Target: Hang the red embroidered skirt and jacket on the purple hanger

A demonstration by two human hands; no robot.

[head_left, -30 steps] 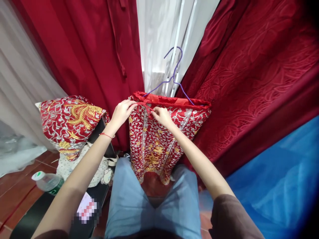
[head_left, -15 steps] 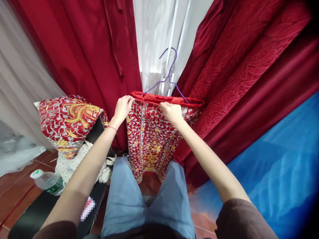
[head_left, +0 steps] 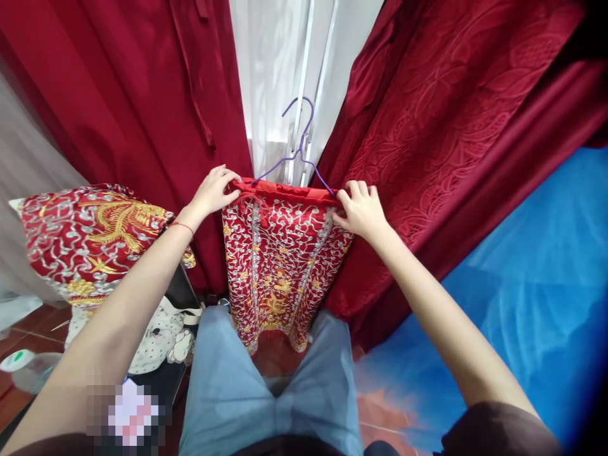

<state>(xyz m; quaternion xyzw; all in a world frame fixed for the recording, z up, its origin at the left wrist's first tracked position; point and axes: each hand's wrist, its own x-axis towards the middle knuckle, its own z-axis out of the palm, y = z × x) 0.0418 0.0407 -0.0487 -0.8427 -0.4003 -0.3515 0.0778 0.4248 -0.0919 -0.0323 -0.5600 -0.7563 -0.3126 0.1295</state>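
A red skirt [head_left: 280, 259] embroidered in silver and gold hangs in front of my knees, its red waistband spread wide. Inside the waistband sits a purple hanger [head_left: 300, 151], its hook sticking up and its lower part hidden by the cloth. My left hand [head_left: 216, 190] pinches the left end of the waistband, where a thin red tie dangles. At the opposite end, my right hand [head_left: 361, 208] grips the band's corner between thumb and fingers. Both hands are closed on the cloth at about equal height.
A matching embroidered garment [head_left: 109, 228] drapes over a black chair [head_left: 183, 285] at left. On the chair are a polka-dot bag [head_left: 156, 335] and a plastic bottle [head_left: 31, 370]. Red curtain-like cloth [head_left: 142, 95] hangs at both sides, and blue fabric [head_left: 532, 272] spreads at right.
My right hand has moved right, from the middle of the waistband to its right end. My left hand stays at the left end. The view has shifted slightly.
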